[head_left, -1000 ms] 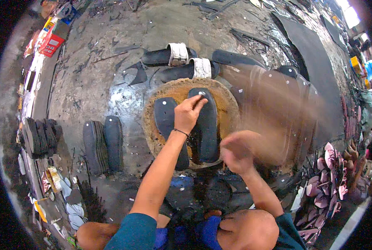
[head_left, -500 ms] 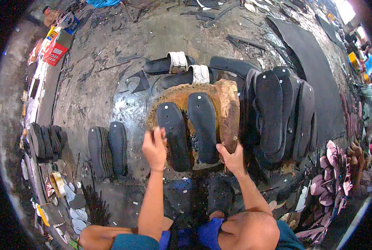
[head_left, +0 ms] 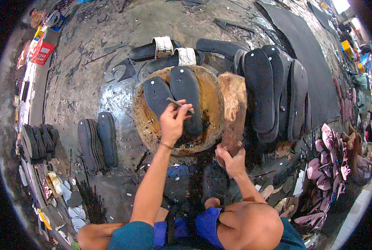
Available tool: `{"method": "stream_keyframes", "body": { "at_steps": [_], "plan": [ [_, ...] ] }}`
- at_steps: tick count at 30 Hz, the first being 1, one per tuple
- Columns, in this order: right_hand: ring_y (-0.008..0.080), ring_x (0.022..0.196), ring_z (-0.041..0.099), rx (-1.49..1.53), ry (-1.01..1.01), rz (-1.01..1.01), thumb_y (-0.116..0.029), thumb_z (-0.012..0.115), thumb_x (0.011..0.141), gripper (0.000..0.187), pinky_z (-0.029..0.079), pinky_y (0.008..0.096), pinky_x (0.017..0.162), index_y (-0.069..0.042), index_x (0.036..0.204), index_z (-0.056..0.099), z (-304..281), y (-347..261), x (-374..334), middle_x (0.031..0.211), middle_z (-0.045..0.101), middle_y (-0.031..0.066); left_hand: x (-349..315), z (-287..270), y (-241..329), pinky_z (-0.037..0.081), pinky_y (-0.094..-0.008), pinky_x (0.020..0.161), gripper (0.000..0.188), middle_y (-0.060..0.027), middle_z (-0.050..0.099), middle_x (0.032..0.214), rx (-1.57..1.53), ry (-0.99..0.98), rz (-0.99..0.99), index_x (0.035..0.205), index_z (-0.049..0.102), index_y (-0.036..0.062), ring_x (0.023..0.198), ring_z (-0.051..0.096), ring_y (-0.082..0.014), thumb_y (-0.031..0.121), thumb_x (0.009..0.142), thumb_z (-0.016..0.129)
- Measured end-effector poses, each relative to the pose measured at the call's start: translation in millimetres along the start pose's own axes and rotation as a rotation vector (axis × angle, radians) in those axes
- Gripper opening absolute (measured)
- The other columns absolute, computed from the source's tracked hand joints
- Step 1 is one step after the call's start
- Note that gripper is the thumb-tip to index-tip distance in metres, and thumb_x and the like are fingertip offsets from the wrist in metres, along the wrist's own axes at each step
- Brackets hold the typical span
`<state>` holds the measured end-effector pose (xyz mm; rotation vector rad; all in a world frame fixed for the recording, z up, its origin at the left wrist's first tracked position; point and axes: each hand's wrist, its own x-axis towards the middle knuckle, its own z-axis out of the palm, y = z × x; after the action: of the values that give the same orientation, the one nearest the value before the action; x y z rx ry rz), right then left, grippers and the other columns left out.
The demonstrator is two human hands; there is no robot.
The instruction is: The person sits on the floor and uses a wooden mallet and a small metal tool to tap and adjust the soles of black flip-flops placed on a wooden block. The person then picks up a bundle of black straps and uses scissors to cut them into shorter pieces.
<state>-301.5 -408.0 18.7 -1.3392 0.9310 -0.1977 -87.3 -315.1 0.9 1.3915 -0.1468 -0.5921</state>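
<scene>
Two black shoe soles, a left one (head_left: 156, 95) and a right one (head_left: 187, 87), lie side by side on a round wooden block (head_left: 136, 118). Each has a small white dot near its far end. Above them my left hand (head_left: 172, 124) is closed on a thin dark metal punch (head_left: 175, 102), which is tilted over the soles. My fingers hide the near part of the left sole. My right hand (head_left: 232, 159) grips the narrow end of a thick wooden mallet (head_left: 233, 104), worn pale at its far end, beside the block's right edge.
Stacked black soles (head_left: 259, 91) stand right of the mallet; smaller stacks (head_left: 89, 143) are at the left. Beyond the block lie two slippers with white straps (head_left: 163, 46). A black rubber sheet (head_left: 307, 79) covers floor at right, near pinkish pieces (head_left: 323, 166). Scraps litter the floor.
My left hand has moved right and up over the soles, where the punch now shows. My right hand has closed around the mallet's end. The left sole now sits angled.
</scene>
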Motion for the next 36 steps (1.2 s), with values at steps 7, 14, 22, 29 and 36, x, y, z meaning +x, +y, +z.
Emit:
{"method": "stream_keyframes", "body": {
  "at_steps": [7, 14, 22, 29, 36],
  "plan": [
    [0.0145, 0.074, 0.061, 0.12, -0.026, 0.015, -0.019, 0.076, 0.079, 0.031, 0.051, 0.0297, 0.067, -0.004, 0.102, 0.061, -26, -40, -51, 0.088, 0.066, 0.0044, 0, 23, -16, 0.054, -0.0283, 0.07, 0.02, -0.0066, 0.071, 0.085, 0.493, 0.034, 0.169, 0.1, 0.068, 0.0035, 0.078, 0.068, -0.0118, 0.022, 0.093, 0.066],
    [0.0205, 0.094, 0.061, 0.631, -0.178, -1.015, -0.023, 0.076, 0.079, 0.053, 0.05, 0.0352, 0.074, -0.005, 0.123, 0.052, -36, -187, -55, 0.099, 0.062, 0.0081, -2, 24, -29, 0.054, -0.0334, 0.067, 0.016, -0.0124, 0.071, 0.087, 0.708, 0.038, 0.535, 0.099, 0.068, 0.0041, 0.076, 0.07, -0.026, 0.018, 0.091, 0.067],
    [0.0195, 0.071, 0.065, -0.309, -0.303, 0.025, -0.019, 0.068, 0.084, 0.043, 0.052, 0.0322, 0.064, 0.001, 0.118, 0.052, -24, 8, -26, 0.079, 0.065, 0.0094, 13, 7, -30, 0.054, -0.0411, 0.073, 0.022, -0.0115, 0.067, 0.093, 0.924, -0.146, 0.748, 0.104, 0.06, 0.0022, 0.086, 0.065, -0.0328, 0.016, 0.089, 0.067],
    [0.0224, 0.083, 0.066, 0.281, -0.251, 0.122, -0.019, 0.065, 0.087, 0.039, 0.054, 0.0362, 0.072, 0.002, 0.116, 0.051, -2, -26, 0, 0.092, 0.066, 0.0109, -4, 14, 12, 0.059, -0.0307, 0.078, 0.029, -0.0096, 0.07, 0.093, 0.107, 0.127, 0.067, 0.092, 0.052, -0.0002, 0.086, 0.068, -0.0136, 0.028, 0.1, 0.054],
    [0.0194, 0.092, 0.06, 0.286, -0.142, 0.238, -0.034, 0.074, 0.082, 0.052, 0.05, 0.0336, 0.08, -0.003, 0.119, 0.055, 31, -6, 15, 0.106, 0.061, 0.0086, -86, 16, -15, 0.053, -0.0255, 0.074, 0.021, -0.0072, 0.069, 0.1, 0.087, -0.03, 0.038, 0.11, 0.062, -0.0014, 0.085, 0.064, -0.0108, 0.015, 0.097, 0.06]
  ]
}}
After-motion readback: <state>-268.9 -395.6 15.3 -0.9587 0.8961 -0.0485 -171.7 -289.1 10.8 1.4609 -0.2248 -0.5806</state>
